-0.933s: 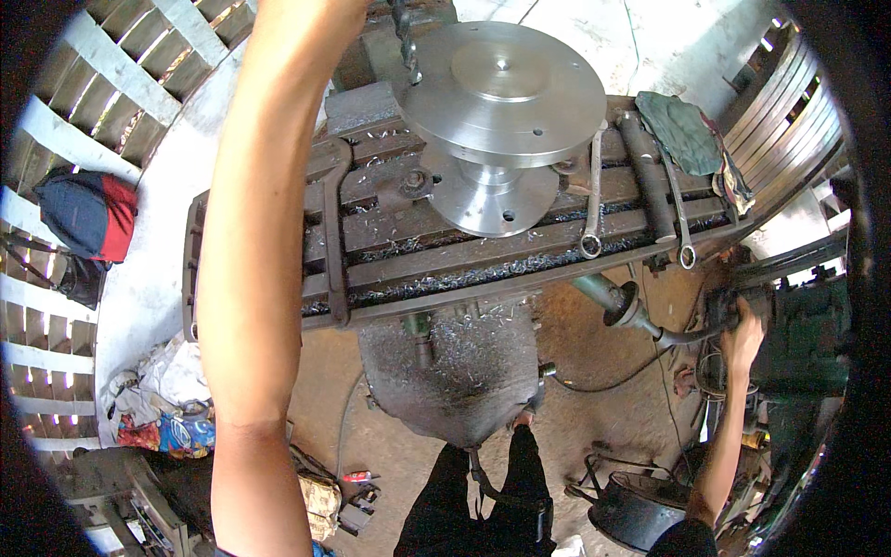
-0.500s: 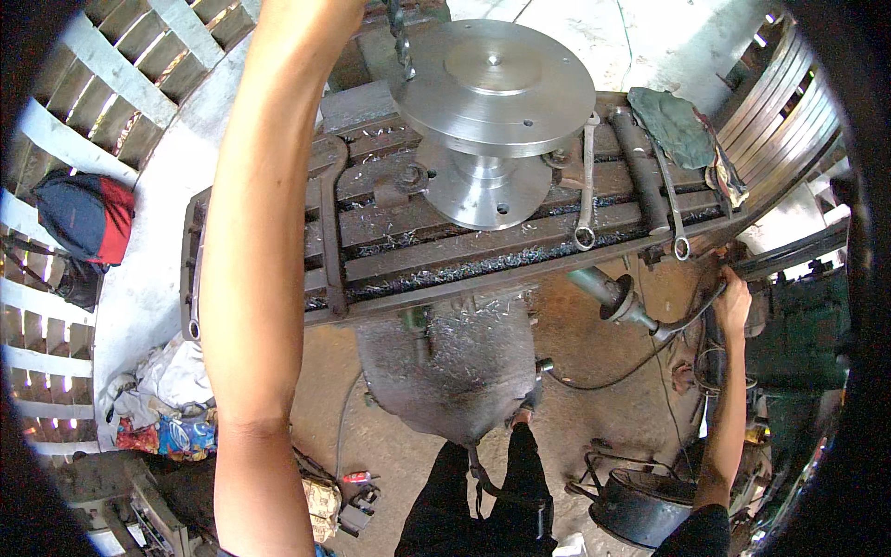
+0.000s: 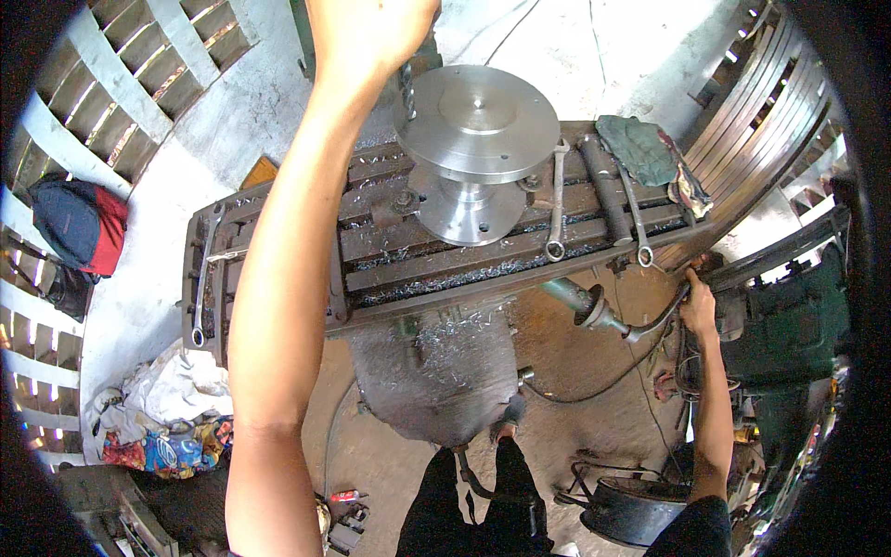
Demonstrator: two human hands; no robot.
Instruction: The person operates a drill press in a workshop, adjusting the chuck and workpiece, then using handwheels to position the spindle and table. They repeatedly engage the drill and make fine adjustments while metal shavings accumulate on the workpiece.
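My left arm reaches far forward over the slotted machine table [image 3: 436, 297]. My left hand [image 3: 376, 32] is cut off by the top edge, so its fingers and whatever they touch are hidden. Beside it, a twist drill bit [image 3: 407, 91] points down at the left rim of a shiny metal flanged hub [image 3: 520, 125], whose wide disc sits above a smaller base flange. Clamp bolts [image 3: 405, 200] flank that base. At the right, my right hand [image 3: 698, 304] is closed round the end of a curved crank handle [image 3: 661, 322], fixed to a shaft [image 3: 587, 304] below the table.
Spanners [image 3: 558, 200], a dark round bar [image 3: 605, 190] and a grey-green cloth [image 3: 640, 148] lie on the table's right. Another spanner [image 3: 202, 278] is at its left end. Metal shavings fill the slots. A black round pan [image 3: 636, 509] stands on the floor.
The whole view has shifted, so the hub now appears lower and more of my left hand shows. My right hand stays on the crank handle.
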